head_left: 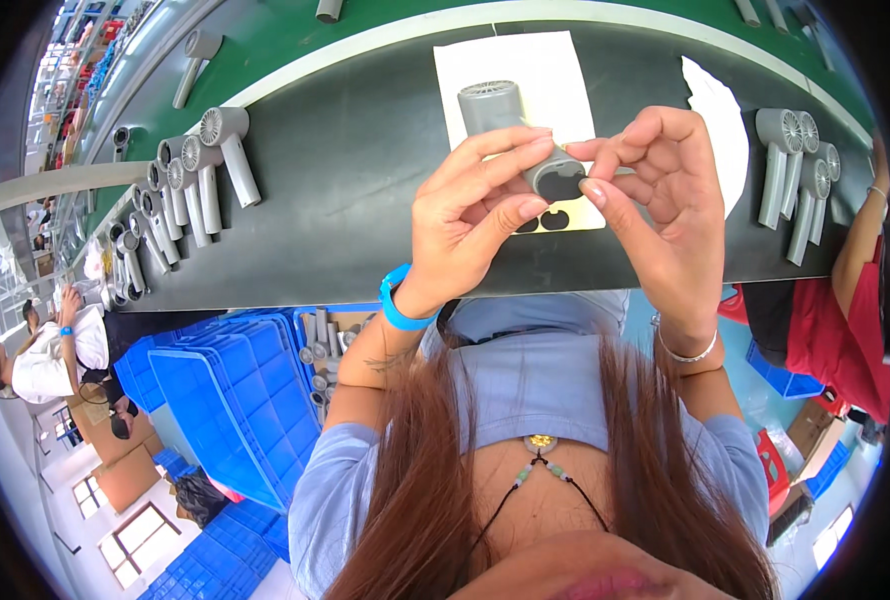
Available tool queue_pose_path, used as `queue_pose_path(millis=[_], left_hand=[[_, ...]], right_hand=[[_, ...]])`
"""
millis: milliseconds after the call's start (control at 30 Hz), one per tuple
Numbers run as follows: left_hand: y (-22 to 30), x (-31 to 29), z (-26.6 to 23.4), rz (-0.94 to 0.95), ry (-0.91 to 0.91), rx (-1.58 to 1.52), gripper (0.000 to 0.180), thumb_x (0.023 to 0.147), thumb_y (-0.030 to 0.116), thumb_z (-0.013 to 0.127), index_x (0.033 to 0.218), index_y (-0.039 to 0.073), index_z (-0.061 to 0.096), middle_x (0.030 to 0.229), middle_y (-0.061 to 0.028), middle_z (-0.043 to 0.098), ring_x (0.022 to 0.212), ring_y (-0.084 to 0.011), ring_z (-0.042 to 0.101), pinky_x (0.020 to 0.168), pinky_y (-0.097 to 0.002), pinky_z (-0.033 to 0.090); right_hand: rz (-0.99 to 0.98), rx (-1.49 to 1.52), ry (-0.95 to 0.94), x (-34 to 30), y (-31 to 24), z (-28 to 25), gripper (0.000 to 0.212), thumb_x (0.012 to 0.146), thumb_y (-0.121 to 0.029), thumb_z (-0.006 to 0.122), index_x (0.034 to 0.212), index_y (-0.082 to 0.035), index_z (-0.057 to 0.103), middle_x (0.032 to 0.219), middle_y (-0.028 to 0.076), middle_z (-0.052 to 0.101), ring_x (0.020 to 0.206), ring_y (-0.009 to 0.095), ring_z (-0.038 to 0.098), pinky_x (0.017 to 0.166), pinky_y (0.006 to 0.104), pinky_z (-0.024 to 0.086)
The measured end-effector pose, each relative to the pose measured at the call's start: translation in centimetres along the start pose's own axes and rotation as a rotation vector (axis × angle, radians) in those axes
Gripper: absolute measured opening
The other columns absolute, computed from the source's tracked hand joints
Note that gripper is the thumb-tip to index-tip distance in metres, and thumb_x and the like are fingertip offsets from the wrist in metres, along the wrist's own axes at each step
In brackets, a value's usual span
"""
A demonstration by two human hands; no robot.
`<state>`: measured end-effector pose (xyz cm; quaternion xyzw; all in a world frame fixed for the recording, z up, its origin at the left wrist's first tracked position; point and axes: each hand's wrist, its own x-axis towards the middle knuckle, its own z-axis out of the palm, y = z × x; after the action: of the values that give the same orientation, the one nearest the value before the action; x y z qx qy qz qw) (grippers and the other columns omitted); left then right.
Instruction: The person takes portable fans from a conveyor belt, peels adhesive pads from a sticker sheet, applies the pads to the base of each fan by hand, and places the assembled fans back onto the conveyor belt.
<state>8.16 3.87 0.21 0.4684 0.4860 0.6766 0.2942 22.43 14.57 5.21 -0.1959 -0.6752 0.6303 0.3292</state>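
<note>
A grey handheld fan [491, 108] with a ribbed round head lies tilted in my left hand [465, 205], its handle end toward me. My left fingers and thumb are closed round the handle. Over that end sits a dark oval pad [562, 182]. The thumb and forefinger of my right hand [670, 190] pinch at the pad's right edge, the other fingers curled loosely. Below my hands, a pale sheet [570, 75] on the bench carries black oval pieces [555, 220], partly hidden by my left hand.
More grey fans [230, 150] stand in a row at the left of the dark bench [335, 160], others [780, 150] at the right. A crumpled white sheet [720, 120] lies near them. Blue crates [235, 400] are stacked below left. People sit at both sides; a red-clothed person [840, 340] is close at right.
</note>
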Motion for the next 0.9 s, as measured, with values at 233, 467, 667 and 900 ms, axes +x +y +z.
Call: queue_pose_path(millis=[233, 467, 667, 900], left_hand=[[-0.1, 0.0, -0.01, 0.016, 0.011, 0.01, 0.034, 0.085, -0.002, 0.064, 0.118, -0.003, 0.061, 0.121, -0.014, 0.054, 0.079, -0.0117, 0.06, 0.067, -0.0223, 0.052], [-0.04, -0.09, -0.02, -0.008, 0.018, 0.004, 0.033, 0.085, -0.003, 0.063, 0.118, -0.003, 0.061, 0.121, -0.0144, 0.055, 0.079, -0.0113, 0.06, 0.066, -0.0221, 0.052], [-0.13, -0.07, -0.09, 0.011, 0.016, -0.003, 0.033, 0.085, -0.003, 0.063, 0.118, -0.002, 0.061, 0.122, -0.0151, 0.054, 0.078, -0.0112, 0.061, 0.066, -0.0222, 0.052], [-0.07, -0.1, -0.13, 0.004, 0.018, 0.004, 0.033, 0.084, -0.003, 0.064, 0.117, -0.003, 0.062, 0.122, -0.015, 0.054, 0.079, -0.0115, 0.061, 0.067, -0.0222, 0.052]], right_hand=[[-0.006, -0.026, -0.006, 0.04, -0.06, 0.02, 0.033, 0.082, 0.011, 0.059, 0.106, -0.002, 0.042, 0.094, 0.005, 0.054, 0.097, 0.017, 0.063, 0.079, 0.0271, 0.054], [0.053, -0.018, -0.003, 0.02, -0.41, 0.11, 0.035, 0.081, 0.012, 0.059, 0.108, -0.003, 0.041, 0.09, 0.008, 0.057, 0.103, 0.021, 0.061, 0.083, 0.0266, 0.05], [0.053, -0.04, 0.003, 0.07, -0.62, 0.26, 0.035, 0.081, 0.012, 0.059, 0.107, -0.002, 0.041, 0.09, 0.008, 0.057, 0.102, 0.021, 0.061, 0.083, 0.0266, 0.051], [0.042, -0.061, 0.008, 0.07, -0.56, 0.38, 0.034, 0.081, 0.011, 0.059, 0.107, -0.002, 0.041, 0.089, 0.008, 0.057, 0.102, 0.021, 0.062, 0.082, 0.0264, 0.051]])
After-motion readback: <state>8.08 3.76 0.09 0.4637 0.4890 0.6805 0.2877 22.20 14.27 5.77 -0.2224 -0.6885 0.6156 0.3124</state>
